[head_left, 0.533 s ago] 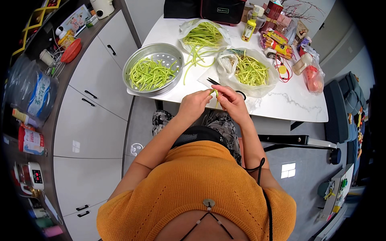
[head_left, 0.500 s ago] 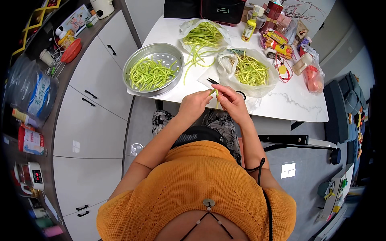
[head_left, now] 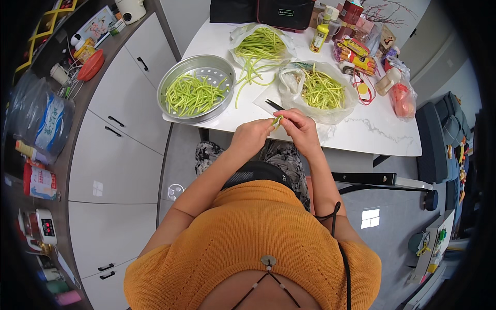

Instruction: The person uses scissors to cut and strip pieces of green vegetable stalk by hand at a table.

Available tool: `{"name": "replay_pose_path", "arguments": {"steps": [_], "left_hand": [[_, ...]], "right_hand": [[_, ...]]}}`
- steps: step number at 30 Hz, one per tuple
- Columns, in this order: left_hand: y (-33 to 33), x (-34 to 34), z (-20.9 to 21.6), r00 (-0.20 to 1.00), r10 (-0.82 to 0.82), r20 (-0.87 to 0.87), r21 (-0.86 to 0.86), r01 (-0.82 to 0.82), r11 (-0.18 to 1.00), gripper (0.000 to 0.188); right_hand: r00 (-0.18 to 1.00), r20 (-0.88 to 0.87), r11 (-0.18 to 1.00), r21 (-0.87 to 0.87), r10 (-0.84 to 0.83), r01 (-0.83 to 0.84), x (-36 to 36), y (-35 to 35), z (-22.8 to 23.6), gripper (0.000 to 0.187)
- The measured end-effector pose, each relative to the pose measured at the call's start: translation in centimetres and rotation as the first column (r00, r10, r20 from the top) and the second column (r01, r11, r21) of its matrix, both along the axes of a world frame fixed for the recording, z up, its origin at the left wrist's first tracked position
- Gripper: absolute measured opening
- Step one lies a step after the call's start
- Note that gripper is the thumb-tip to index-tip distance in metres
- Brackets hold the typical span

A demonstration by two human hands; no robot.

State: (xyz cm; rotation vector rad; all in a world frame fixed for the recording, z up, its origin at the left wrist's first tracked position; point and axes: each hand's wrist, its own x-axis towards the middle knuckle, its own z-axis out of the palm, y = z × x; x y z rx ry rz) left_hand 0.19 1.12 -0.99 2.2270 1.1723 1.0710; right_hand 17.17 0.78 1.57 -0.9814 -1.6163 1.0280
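Just past the table's near edge, my left hand (head_left: 252, 135) and my right hand (head_left: 301, 133) meet, both with fingers pinched on a short green vegetable stem (head_left: 277, 121). Black scissors (head_left: 273, 105) lie on the table behind my right fingers, which hide their handles. At the left stands a perforated metal pan (head_left: 231, 77) holding many short green stems (head_left: 192, 95). Long stems (head_left: 262, 42) spill from a plastic bag (head_left: 288, 47) at the back. A second plastic bag (head_left: 290, 85), right of the scissors, holds thin yellow-green pieces (head_left: 323, 92).
On the white table (head_left: 382, 139) stand a yellow bottle (head_left: 320, 37), packaged food (head_left: 356, 56) and a bag with red contents (head_left: 402, 101) at the right rear. A dark case (head_left: 285, 15) is at the back. Grey cabinets (head_left: 113, 155) line the left side.
Fingers of both hands have shifted slightly along the stem, and less of it hangs below them. The right hand has dropped a little. Pan, bags and scissors stay put.
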Motion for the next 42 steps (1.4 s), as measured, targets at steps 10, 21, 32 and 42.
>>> {"name": "replay_pose_path", "arguments": {"steps": [10, 21, 32, 42], "left_hand": [[0.2, -0.3, 0.8, 0.994, -0.065, 0.089, -0.281, 0.087, 0.956, 0.022], [-0.1, -0.5, 1.8, 0.994, -0.056, 0.093, -0.102, 0.065, 0.993, 0.021], [0.2, -0.8, 1.6, 0.967, 0.005, 0.253, -0.391, 0.098, 0.915, 0.017], [1.5, -1.7, 2.4, 0.6, 0.213, 0.771, -0.562, 0.484, 0.671, 0.014]], "right_hand": [[0.988, -0.149, 0.999, -0.009, 0.037, -0.039, 0.5, 0.5, -0.6, 0.015], [0.988, -0.142, 0.996, 0.066, -0.051, 0.061, 1.0, 0.9, -0.9, 0.014], [0.972, 0.042, 0.973, 0.022, -0.231, 0.23, 1.3, 1.1, -0.9, 0.021], [0.991, 0.028, 0.991, -0.028, -0.127, 0.128, 1.4, 0.8, -1.0, 0.017]]}}
